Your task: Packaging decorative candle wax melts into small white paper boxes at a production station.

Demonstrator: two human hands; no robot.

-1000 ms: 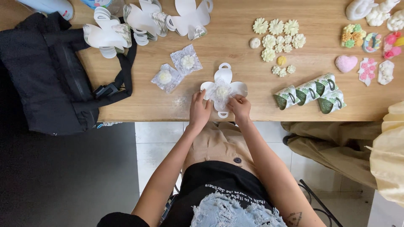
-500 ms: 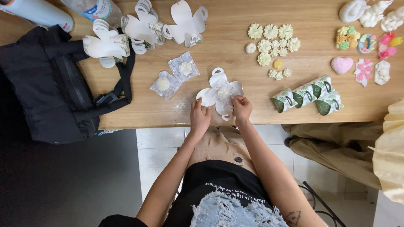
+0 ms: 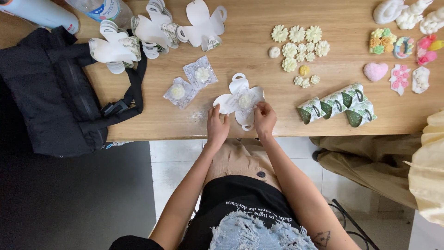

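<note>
Pinching the near edges of a flat white petal-shaped card cutout (image 3: 239, 101), both grips clamped on it: left hand (image 3: 217, 126) at its left lobe, right hand (image 3: 265, 118) at its lower right. Lying on the cutout, a cream flower piece in a clear wrapper (image 3: 244, 100). Resting near the front edge of the wooden desk (image 3: 249, 69). Sitting just to the left, two more wrapped flower pieces (image 3: 189, 82). Lying to the right, folded green-and-white paper boxes (image 3: 340, 105), with loose cream flowers (image 3: 300, 44) beyond. Piling up at the back left, stacks of flat cutouts (image 3: 152, 30) beside a black bag (image 3: 55, 88).
</note>
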